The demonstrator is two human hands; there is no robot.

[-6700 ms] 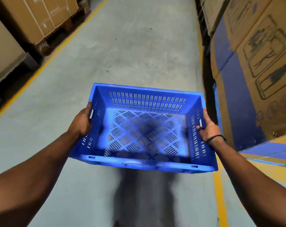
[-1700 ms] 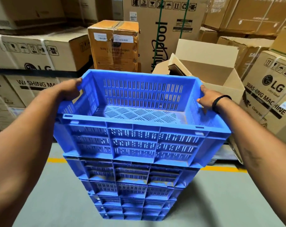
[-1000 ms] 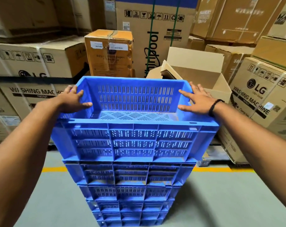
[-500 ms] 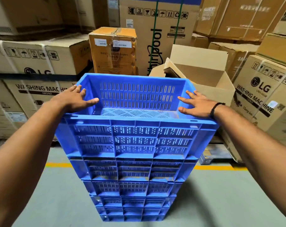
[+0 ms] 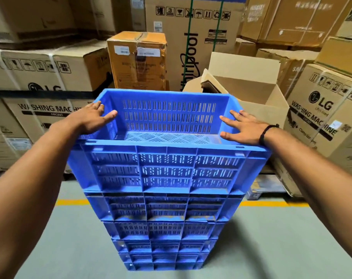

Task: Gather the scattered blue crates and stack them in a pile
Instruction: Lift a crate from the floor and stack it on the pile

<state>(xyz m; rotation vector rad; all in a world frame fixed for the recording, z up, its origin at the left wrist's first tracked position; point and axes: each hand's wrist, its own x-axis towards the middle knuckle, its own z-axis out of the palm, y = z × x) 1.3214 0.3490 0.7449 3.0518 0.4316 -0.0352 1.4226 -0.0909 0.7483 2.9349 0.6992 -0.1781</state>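
top crate (image 5: pixel 167 168) sitting on pile (image 5: pixel 163 234) | left hand (image 5: pixel 94 117), right hand (image 5: pixel 243 127) resting flat, fingers apart, gripping nothing | likely light, stiff; taking side rims

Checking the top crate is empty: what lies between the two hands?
In the head view, only the slotted inside of the top crate lies between the left hand and the right hand; nothing sits in it.
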